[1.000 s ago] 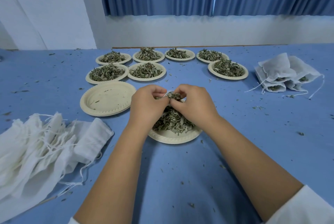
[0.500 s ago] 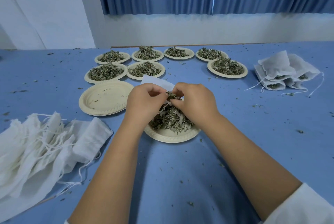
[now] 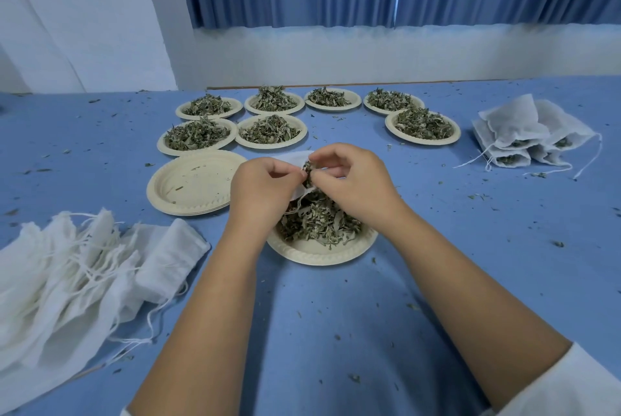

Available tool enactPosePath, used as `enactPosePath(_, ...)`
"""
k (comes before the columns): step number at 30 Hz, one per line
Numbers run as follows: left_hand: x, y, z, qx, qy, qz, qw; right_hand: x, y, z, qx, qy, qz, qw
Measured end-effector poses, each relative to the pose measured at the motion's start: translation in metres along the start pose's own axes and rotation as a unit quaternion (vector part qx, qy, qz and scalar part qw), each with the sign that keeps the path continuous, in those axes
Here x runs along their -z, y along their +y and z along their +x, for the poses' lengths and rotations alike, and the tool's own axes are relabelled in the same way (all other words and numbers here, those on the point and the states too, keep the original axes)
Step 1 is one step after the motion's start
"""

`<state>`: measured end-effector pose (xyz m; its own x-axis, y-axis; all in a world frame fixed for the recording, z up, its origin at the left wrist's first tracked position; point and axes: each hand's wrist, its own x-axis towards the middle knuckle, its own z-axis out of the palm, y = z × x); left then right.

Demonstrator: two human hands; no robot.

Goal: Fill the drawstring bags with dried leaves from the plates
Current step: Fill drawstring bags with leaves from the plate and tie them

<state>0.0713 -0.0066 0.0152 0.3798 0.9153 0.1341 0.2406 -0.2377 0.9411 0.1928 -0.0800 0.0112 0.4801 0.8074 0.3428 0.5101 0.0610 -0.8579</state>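
Note:
Over a cream paper plate heaped with dried leaves, both hands work on one white drawstring bag. My left hand pinches the bag's mouth from the left. My right hand pinches a tuft of leaves at that opening. Most of the bag is hidden behind my fingers.
Several leaf-filled plates stand in rows at the back, with a stack of empty plates to the left. Flat empty bags lie piled at the near left, filled bags at the far right. Leaf crumbs dot the blue table.
Both hands have lifted slightly off the leaf heap with the bag. The right hand's fingers now pinch leaves at the bag's mouth.

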Motion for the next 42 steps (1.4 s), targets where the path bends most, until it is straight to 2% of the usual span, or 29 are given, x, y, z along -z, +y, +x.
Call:
enactPosePath(2,0.002,0.0,0.0,0.015,-0.01,-0.027,0.999,-0.001,0.002,0.001,0.01,0.013,-0.01,1.0)
enactPosePath(7,0.004,0.002,-0.001,0.014,-0.041,-0.087,0.995,-0.003,0.006,-0.001,0.061,0.012,-0.119,0.991)
enactPosePath(11,0.003,0.001,-0.002,-0.039,-0.01,-0.016,0.999,-0.001,0.006,0.0,0.097,-0.047,-0.201,0.974)
enactPosePath(14,0.003,0.0,-0.002,-0.061,0.018,0.024,0.998,0.003,0.005,0.0,0.095,-0.036,-0.224,0.969)
enactPosePath(19,0.0,0.002,-0.002,-0.07,-0.02,0.017,0.997,-0.001,0.005,-0.004,0.117,-0.132,-0.288,0.941)
enactPosePath(22,-0.001,-0.001,0.0,-0.079,0.013,0.043,0.996,0.0,0.007,-0.002,0.125,-0.11,-0.243,0.956)
enactPosePath(24,0.0,-0.004,0.001,-0.078,0.053,0.062,0.994,0.006,0.005,0.0,0.111,-0.056,-0.194,0.973)
enactPosePath(26,0.002,-0.006,0.002,-0.066,0.074,0.062,0.993,0.015,0.004,0.003,0.09,-0.049,-0.202,0.974)
enactPosePath(31,0.004,-0.008,0.003,-0.072,0.096,0.071,0.99,0.023,0.004,0.001,0.026,-0.207,-0.332,0.92)
enactPosePath(34,0.005,-0.008,0.003,-0.066,0.097,0.063,0.991,0.015,0.007,0.0,0.023,-0.227,-0.355,0.907)
enactPosePath(42,0.004,-0.011,0.006,-0.059,0.08,0.082,0.992,0.012,0.01,0.001,0.01,-0.199,-0.301,0.933)
